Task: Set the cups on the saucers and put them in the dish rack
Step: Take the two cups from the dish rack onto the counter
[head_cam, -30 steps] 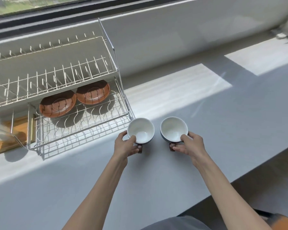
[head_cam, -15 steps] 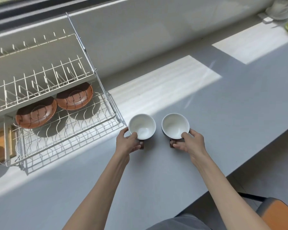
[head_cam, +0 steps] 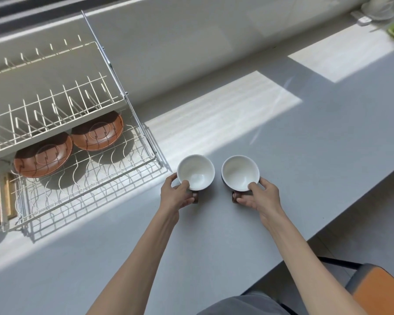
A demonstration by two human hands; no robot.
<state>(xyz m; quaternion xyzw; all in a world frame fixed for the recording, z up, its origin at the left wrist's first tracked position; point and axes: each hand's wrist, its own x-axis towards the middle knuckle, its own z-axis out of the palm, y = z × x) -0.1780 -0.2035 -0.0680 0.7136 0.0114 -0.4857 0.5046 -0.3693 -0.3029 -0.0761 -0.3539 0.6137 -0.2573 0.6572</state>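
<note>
**Two cups in hand, saucers waiting in the rack**

The person is holding one cup in each hand on the grey counter [head_cam: 282,178]. The left hand [head_cam: 176,195] is gripping the left cup [head_cam: 195,172]: the thumb is lying over the near rim and the other fingers are curling around the brown handle below. The right hand [head_cam: 258,196] is doing the same with the right cup [head_cam: 240,172], thumb on the rim, fingers closing on the handle. Both cups are standing upright, side by side but not touching, just right of the near right corner of the dish rack [head_cam: 84,178].

The two brown saucers are lying flat on the lower shelf of the rack, the left saucer [head_cam: 42,156] nearer, the right saucer [head_cam: 98,133] farther and partly under the upper shelf [head_cam: 55,119].

In my judgement, the step in hand is lifting the cups and carrying them left to the saucers. To do it well, the person should be keeping each cup level and passing low under the upper shelf, because the gap there looks narrow. Placing the left cup first seems wise, so that the arms are not crossing. Each cup should be coming down in the middle ring of its saucer, gently, since the wire shelf may let the saucer rock.
</note>
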